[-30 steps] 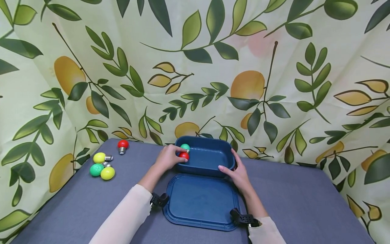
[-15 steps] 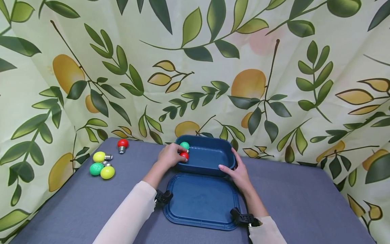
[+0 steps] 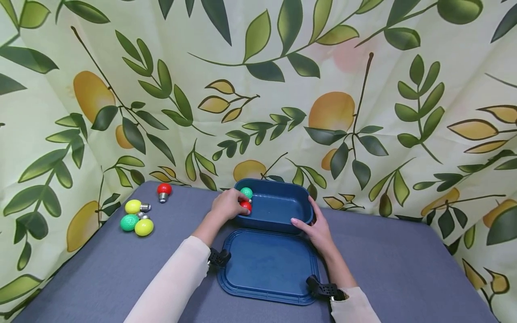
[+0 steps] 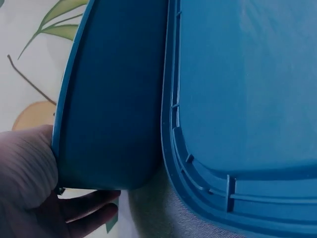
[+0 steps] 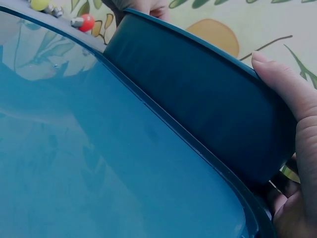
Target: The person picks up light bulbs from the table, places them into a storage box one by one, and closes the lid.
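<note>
While R hand grips blue box at 3 o'clock, L hand pinches red bulb inside, 9 o'clock.
Green bulb nr 10; blue lid outside, 6 o'clock.

Surface is grey-blue, woven-looking. Box at mid-back, lid lying flat just in front of it. Left side: red bulb on its side at the back; nearer the front, a yellow bulb, a green bulb and a second yellow bulb, bunched together.
</note>
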The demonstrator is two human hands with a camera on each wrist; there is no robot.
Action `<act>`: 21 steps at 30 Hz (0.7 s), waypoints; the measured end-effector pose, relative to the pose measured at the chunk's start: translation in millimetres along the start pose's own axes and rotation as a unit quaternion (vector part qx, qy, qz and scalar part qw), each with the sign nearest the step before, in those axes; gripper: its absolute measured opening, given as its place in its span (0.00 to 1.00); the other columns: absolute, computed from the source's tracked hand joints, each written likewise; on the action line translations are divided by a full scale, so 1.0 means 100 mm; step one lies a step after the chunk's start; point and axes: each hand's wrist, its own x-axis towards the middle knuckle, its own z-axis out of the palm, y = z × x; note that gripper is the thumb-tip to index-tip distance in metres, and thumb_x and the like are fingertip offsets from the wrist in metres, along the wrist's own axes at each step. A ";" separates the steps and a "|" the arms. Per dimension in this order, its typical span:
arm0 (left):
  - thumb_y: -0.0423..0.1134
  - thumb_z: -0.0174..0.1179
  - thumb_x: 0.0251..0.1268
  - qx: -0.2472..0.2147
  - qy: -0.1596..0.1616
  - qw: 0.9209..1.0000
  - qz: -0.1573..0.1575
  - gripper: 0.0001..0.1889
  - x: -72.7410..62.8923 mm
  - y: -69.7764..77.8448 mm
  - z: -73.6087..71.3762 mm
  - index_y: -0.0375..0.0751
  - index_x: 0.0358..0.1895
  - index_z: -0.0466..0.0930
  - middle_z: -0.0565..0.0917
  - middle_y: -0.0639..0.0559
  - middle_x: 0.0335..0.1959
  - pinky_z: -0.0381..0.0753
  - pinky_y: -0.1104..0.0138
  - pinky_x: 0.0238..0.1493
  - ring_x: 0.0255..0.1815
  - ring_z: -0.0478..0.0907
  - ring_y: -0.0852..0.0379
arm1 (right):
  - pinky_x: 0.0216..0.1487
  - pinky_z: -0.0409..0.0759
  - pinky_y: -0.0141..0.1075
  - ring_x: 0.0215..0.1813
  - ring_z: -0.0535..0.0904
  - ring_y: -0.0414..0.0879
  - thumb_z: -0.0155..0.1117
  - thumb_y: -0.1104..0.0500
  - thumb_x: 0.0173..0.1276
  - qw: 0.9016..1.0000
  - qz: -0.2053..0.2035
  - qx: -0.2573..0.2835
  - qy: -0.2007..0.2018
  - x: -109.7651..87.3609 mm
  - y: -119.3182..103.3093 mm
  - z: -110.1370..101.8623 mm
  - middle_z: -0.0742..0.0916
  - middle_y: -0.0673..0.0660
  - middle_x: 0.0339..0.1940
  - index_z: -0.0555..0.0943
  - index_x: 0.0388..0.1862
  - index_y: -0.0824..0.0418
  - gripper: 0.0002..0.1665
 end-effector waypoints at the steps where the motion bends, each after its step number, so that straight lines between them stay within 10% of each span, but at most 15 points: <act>1: 0.47 0.77 0.53 -0.003 0.002 1.000 0.002 0.20 0.00 -0.01 0.00 0.53 0.52 0.89 0.88 0.50 0.53 0.81 0.56 0.46 0.51 0.81 0.49 | 0.78 0.62 0.54 0.83 0.58 0.58 0.72 0.54 0.66 1.000 0.000 0.000 -0.001 0.00 0.00 0.00 0.54 0.58 0.85 0.49 0.84 0.43 0.56; 21: 0.52 0.73 0.58 -0.112 0.145 0.982 0.055 0.25 -0.29 -0.24 0.03 0.47 0.58 0.86 0.87 0.44 0.58 0.83 0.51 0.52 0.57 0.83 0.44 | 0.76 0.64 0.53 0.82 0.60 0.58 0.72 0.54 0.66 1.000 0.001 -0.012 0.005 0.00 0.01 0.01 0.56 0.60 0.85 0.49 0.84 0.43 0.56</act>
